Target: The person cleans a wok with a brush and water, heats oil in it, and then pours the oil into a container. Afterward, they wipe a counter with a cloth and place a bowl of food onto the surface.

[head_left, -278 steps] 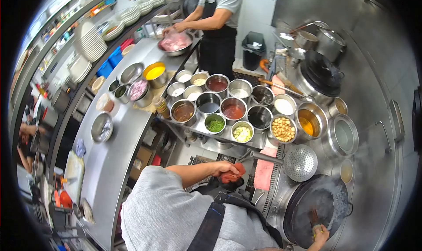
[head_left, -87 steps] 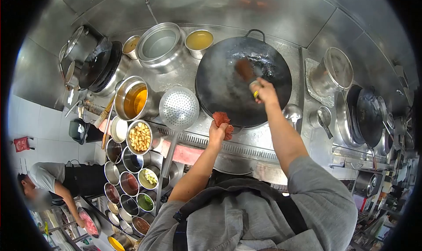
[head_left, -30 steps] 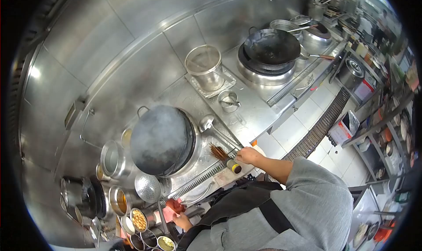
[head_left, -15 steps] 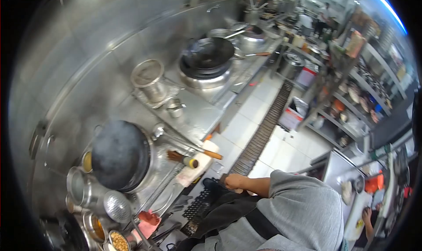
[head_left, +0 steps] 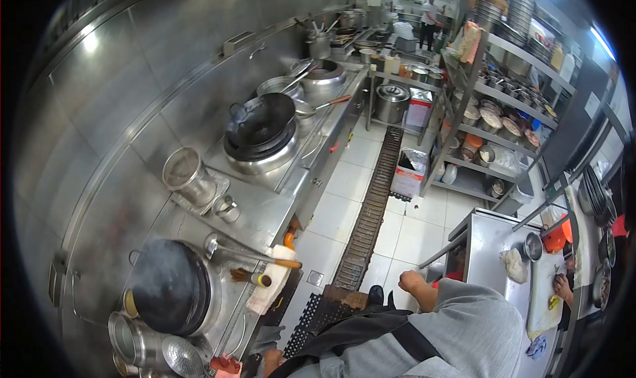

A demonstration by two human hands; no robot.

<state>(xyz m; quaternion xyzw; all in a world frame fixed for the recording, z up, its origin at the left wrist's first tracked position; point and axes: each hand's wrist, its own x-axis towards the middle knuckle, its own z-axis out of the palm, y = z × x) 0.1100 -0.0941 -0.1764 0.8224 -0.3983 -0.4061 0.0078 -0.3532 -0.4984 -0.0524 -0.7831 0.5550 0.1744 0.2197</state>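
My right hand (head_left: 412, 282) is curled closed in front of my grey sleeve, over the white floor tiles; no object shows in it. My left hand (head_left: 271, 360) is low in the view, beside the front edge of the stove counter, its fingers hidden. Nearest to it are a grey cloth-like piece (head_left: 266, 338) and a pink-red cloth (head_left: 226, 365). On the counter a smoking black wok (head_left: 165, 285) sits on its burner. Beside the wok lie a wooden-handled ladle (head_left: 255, 253), a brush with a yellow-banded handle (head_left: 252, 277) and a folded white cloth (head_left: 273, 288).
Farther along the counter stand a strainer pot (head_left: 189, 179) and stacked woks (head_left: 262, 129). A floor drain grate (head_left: 368, 225) runs ahead, with a black perforated mat (head_left: 311, 325) nearby. At right are a steel table (head_left: 490, 259), shelves (head_left: 497, 106) and another person's hand (head_left: 562, 288).
My view has turned and levelled, showing more of the aisle and shelves. My right hand has shifted right, away from the counter. My left hand has come into view at the bottom.
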